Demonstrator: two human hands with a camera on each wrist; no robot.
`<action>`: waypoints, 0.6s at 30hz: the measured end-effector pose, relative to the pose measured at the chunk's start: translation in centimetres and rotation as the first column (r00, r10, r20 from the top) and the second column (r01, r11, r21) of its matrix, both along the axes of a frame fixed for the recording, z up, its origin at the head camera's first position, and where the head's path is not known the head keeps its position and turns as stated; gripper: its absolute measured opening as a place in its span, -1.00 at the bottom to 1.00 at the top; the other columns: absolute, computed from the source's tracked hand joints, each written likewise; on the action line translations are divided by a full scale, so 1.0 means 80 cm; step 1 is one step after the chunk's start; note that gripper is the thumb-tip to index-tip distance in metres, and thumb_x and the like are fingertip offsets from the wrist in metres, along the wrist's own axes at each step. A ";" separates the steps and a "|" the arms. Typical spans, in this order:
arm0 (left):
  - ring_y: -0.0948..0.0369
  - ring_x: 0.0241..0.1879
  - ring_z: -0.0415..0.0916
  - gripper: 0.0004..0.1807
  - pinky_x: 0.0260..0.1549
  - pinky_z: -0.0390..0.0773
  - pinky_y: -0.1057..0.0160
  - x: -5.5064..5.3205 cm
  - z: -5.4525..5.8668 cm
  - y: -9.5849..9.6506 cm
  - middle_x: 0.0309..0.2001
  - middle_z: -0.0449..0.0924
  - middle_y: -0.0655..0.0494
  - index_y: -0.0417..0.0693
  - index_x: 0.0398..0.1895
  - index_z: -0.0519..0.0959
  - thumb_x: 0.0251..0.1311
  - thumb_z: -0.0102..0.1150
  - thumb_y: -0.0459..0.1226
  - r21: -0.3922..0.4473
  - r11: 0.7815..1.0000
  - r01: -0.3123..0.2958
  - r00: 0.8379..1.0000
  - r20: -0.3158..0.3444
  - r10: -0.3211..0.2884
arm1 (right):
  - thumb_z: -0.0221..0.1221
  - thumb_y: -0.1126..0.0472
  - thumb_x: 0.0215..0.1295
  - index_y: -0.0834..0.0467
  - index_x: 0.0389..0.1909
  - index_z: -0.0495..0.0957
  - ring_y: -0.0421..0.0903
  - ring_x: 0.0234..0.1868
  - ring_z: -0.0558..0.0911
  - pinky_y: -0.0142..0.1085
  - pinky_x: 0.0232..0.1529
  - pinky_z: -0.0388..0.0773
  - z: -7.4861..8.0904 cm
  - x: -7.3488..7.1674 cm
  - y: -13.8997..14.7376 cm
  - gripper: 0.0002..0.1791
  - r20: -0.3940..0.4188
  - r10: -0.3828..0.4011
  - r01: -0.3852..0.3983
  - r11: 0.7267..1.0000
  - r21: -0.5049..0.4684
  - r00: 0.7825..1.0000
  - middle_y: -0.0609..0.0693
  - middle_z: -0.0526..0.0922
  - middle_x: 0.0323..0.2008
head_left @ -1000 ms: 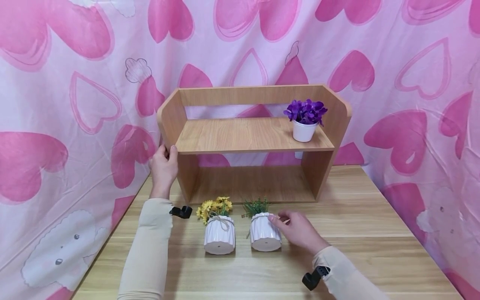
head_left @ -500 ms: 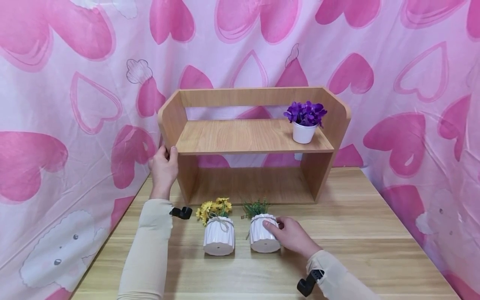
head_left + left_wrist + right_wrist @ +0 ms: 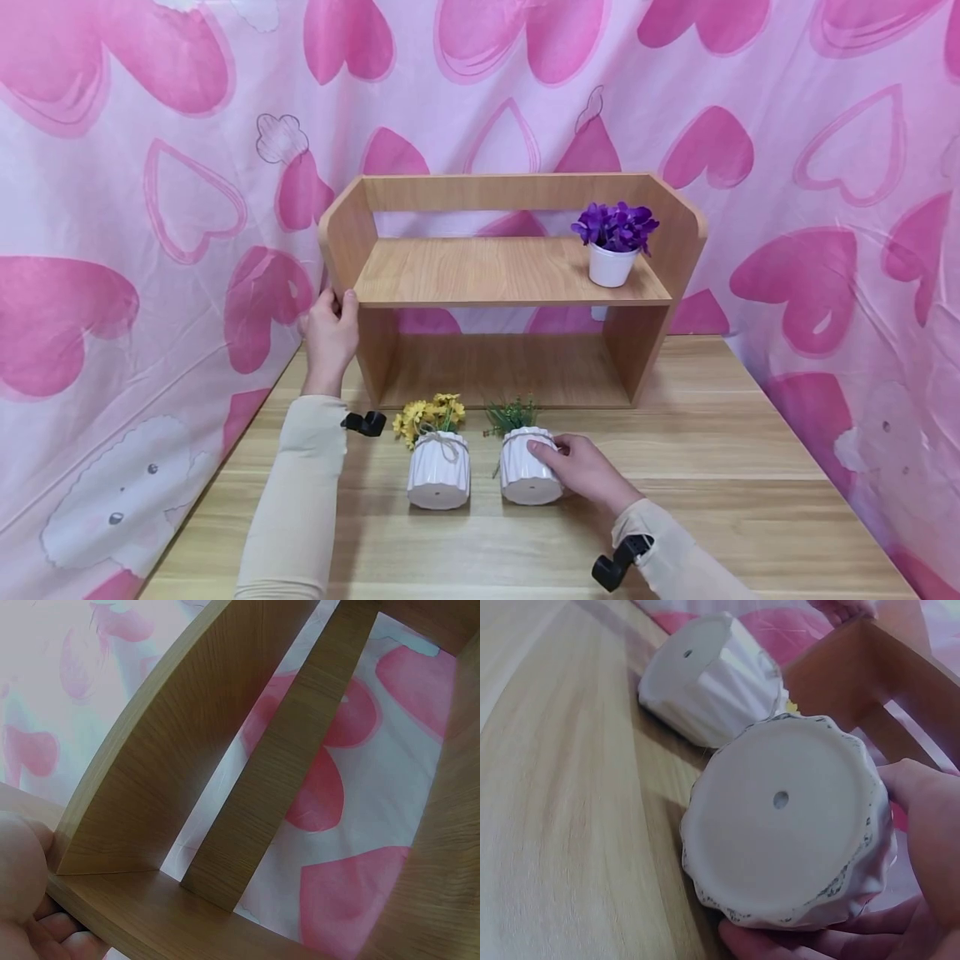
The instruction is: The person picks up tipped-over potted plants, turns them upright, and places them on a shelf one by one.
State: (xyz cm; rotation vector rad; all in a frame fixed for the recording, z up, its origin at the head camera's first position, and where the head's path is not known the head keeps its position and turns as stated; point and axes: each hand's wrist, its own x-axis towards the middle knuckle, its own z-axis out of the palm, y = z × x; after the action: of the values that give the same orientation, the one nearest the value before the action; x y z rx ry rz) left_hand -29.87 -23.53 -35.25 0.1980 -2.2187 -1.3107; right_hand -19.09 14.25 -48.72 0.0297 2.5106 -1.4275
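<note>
1. Where the right hand (image 3: 588, 472) meets the green-plant pot (image 3: 525, 468), its fingers pinch the fluted white wall: thumb along the upper side, other fingers round the right flank and partly hidden in the head view.
2. Pot lies on its side at the table (image 3: 750, 475), between thumb and fingers. Base faces back toward the head camera; leaves (image 3: 513, 414) point away, beyond the fingertips. Cannot tell whether the table takes its full weight.
3. Judgement: glossy wall, likely slippery. Best grip is across the widest part, pads set in the flutes, no load on the leaves.
4. Left of the right fingers, near but apart: yellow-flower pot (image 3: 438, 477), also on its side. Judgement: lifting clear before any turn would spare it a knock.
5. Farther out, left hand (image 3: 331, 337) grips the left side panel of the wooden shelf (image 3: 465, 270), thumb at the front edge, fingers curled behind it. Judgement: light, steady pressure suffices; a tug could skew the shelf.
6. Well beyond the right fingers, upright on the shelf's upper level near its right end: purple-flower pot (image 3: 611, 265). Judgement: give it room.
</note>
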 end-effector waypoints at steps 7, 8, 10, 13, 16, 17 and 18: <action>-0.15 0.45 0.51 -0.44 0.51 0.44 -0.12 0.000 0.000 0.000 0.40 0.60 -0.24 -0.19 0.47 0.53 0.65 -0.02 -0.02 0.015 1.000 0.013 1.000 0.012 -0.014 | 0.30 -0.20 0.48 0.49 0.32 0.53 -0.06 -0.11 0.73 -0.26 -0.14 0.71 -0.001 0.000 -0.004 -0.18 0.029 -0.058 0.059 0.996 -0.071 0.998 0.16 0.77 -0.09; -0.15 0.45 0.50 -0.44 0.52 0.42 -0.12 0.000 0.000 0.000 0.39 0.60 -0.25 -0.19 0.46 0.54 0.65 -0.02 -0.02 0.012 1.000 0.012 1.000 0.008 -0.012 | 0.30 -0.18 0.48 0.50 0.31 0.53 -0.06 -0.11 0.73 -0.26 -0.16 0.71 -0.001 0.001 -0.004 -0.19 0.032 -0.064 0.067 0.995 -0.080 0.997 0.17 0.77 -0.09; -0.17 0.47 0.46 -0.45 0.56 0.33 -0.13 0.000 0.000 0.000 0.39 0.61 -0.26 -0.20 0.45 0.56 0.64 0.00 -0.03 0.007 1.000 0.009 1.000 -0.004 -0.009 | 0.30 -0.16 0.48 0.49 0.29 0.55 -0.08 -0.13 0.73 -0.27 -0.17 0.71 -0.001 0.002 -0.005 -0.22 0.045 -0.079 0.083 0.991 -0.104 0.996 0.17 0.76 -0.10; -0.22 0.48 0.41 -0.47 0.59 0.18 -0.18 0.001 0.000 0.001 0.37 0.62 -0.27 -0.22 0.42 0.58 0.63 0.01 -0.06 -0.009 1.000 0.002 1.000 -0.026 -0.003 | 0.29 -0.12 0.50 0.48 0.26 0.57 -0.08 -0.15 0.73 -0.25 -0.19 0.72 0.000 0.004 -0.005 -0.28 0.055 -0.089 0.095 0.987 -0.127 0.995 0.18 0.76 -0.10; -0.24 0.48 0.40 -0.48 0.58 0.13 -0.21 0.001 -0.001 0.001 0.35 0.63 -0.27 -0.22 0.40 0.59 0.62 0.02 -0.07 -0.016 1.000 -0.005 0.999 -0.039 0.005 | 0.27 -0.11 0.51 0.48 0.28 0.56 -0.08 -0.12 0.72 -0.23 -0.16 0.72 0.001 0.004 -0.004 -0.29 0.053 -0.101 0.107 0.988 -0.115 0.993 0.19 0.76 -0.06; -0.24 0.47 0.41 -0.48 0.58 0.12 -0.22 0.001 -0.001 0.001 0.35 0.63 -0.27 -0.22 0.40 0.59 0.62 0.02 -0.07 -0.019 1.000 -0.007 0.999 -0.039 0.006 | 0.27 -0.11 0.51 0.49 0.30 0.55 -0.07 -0.10 0.72 -0.23 -0.14 0.72 0.002 0.005 -0.003 -0.27 0.050 -0.104 0.109 0.988 -0.107 0.993 0.20 0.76 -0.04; -0.23 0.46 0.42 -0.48 0.58 0.14 -0.21 0.001 -0.001 0.001 0.35 0.63 -0.28 -0.22 0.40 0.59 0.62 0.02 -0.07 -0.017 1.000 -0.008 0.999 -0.040 0.007 | 0.27 -0.11 0.51 0.50 0.32 0.52 -0.06 -0.09 0.72 -0.21 -0.14 0.73 0.002 0.005 -0.003 -0.25 0.049 -0.106 0.110 0.989 -0.101 0.993 0.21 0.76 -0.02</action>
State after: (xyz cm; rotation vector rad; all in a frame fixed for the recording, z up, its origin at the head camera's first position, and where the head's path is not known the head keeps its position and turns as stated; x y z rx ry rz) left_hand -29.76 -23.46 -35.32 0.1722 -2.1927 -1.2805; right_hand -18.70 14.02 -48.56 0.1785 2.4300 -1.5798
